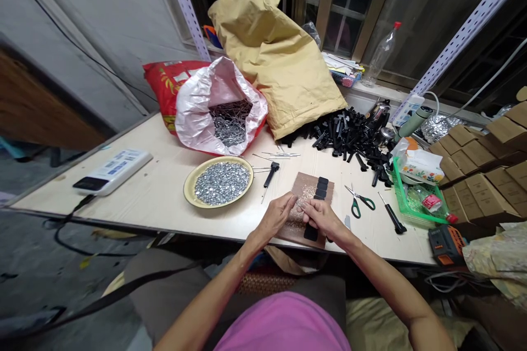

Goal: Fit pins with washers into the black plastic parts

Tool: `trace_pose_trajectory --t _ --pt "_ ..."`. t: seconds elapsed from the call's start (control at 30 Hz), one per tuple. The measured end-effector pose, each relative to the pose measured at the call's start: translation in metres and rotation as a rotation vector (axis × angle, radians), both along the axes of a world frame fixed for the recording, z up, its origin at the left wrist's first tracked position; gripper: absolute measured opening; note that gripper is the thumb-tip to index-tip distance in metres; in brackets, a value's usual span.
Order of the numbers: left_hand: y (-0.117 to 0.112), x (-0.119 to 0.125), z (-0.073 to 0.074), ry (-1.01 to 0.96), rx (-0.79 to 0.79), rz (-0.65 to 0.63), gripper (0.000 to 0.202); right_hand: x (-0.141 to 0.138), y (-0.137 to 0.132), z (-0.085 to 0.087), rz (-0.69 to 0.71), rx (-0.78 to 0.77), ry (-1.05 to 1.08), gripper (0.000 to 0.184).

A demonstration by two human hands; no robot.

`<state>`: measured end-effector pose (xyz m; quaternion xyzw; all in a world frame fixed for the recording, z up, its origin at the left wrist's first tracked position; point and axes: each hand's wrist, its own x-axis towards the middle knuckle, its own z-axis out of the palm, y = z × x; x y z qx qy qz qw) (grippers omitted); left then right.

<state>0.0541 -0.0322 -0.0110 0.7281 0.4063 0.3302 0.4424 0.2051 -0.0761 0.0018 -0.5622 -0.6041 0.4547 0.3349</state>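
Observation:
Both hands meet over a brown perforated board (304, 186) at the table's near edge. My left hand (280, 214) has its fingers pinched together at the point where the hands touch. My right hand (321, 218) is closed round a black plastic piece whose lower end (310, 233) sticks out below the fingers. What the left fingers pinch is too small to make out. Three black pieces (321, 187) stand in a row on the board's far right part. A loose black knob with a metal pin (271, 171) lies left of the board.
A yellow plate (193, 197) holds small silver nuts. Behind it stands an open white bag of metal pins (228, 120), a tan sack (280, 60) and a pile of black knobs (346, 137). Green scissors (359, 200), a green basket (405, 203), cardboard boxes (481, 175) and a scale (111, 171) surround them.

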Motion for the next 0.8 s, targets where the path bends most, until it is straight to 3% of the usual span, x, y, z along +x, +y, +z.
trace_pose_trajectory --t 0.07,0.23,0.4,0.5,0.6,0.8 --pt "0.0 0.0 -0.001 0.0 -0.017 -0.006 0.032 0.0 -0.001 -0.002 -0.007 -0.028 0.037 0.036" --pt "0.001 0.0 -0.002 -0.009 -0.053 -0.016 0.033 -0.001 -0.006 0.001 -0.111 0.327 -0.288 0.019" --pt "0.002 -0.002 -0.003 0.01 -0.064 -0.047 0.035 -0.001 -0.008 0.003 -0.076 0.265 -0.394 0.022" --pt "0.004 -0.003 -0.004 0.001 -0.1 -0.058 0.037 0.0 -0.009 0.0 -0.074 0.398 -0.45 0.012" --pt "0.006 -0.004 -0.006 0.008 -0.117 -0.086 0.04 0.001 -0.012 -0.001 -0.053 0.463 -0.549 0.017" --pt "0.006 -0.002 -0.007 -0.029 -0.144 -0.122 0.048 0.005 -0.01 0.001 -0.059 0.355 -0.474 0.023"
